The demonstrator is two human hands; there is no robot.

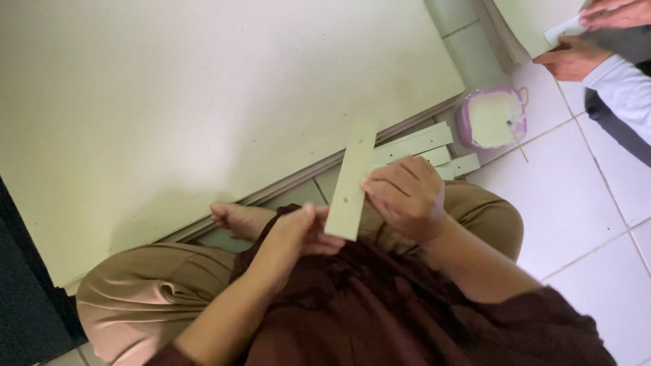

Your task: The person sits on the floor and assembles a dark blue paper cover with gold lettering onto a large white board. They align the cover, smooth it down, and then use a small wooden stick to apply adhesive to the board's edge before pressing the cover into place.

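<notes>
— Maroon sleeves (380, 305) and tan trousers (149, 285) fill the near edge; the person sits cross-legged on the tiled floor (583, 224). What are the hands doing?

— Both are on one pale green cardboard strip (350, 183). The left hand (298, 234) pinches its lower end, thumb on top, grip closed on it. The right hand (407, 196) curls against the strip's right edge, fingers closed on it, holding it upright over the lap.

— Anything on the strip?

— A couple of small dark dots or holes along its middle; too small to tell which.

— And around the hands?

— Just beyond the right hand lie more cut strips (427, 146) on the floor. Further right of them stands a purple tub (491, 118) of pale paste with a thin stick in it. Past the left hand, a big stack of cardboard sheets (203, 102) covers the floor.

— How far along does it look?

— Several strips already lie cut; this one is in hand, and I see no paste on it. The large sheets look whole.

— Anyone else?

— Another person's hands (576, 57) at the far right hold a white piece by a second stack.
</notes>
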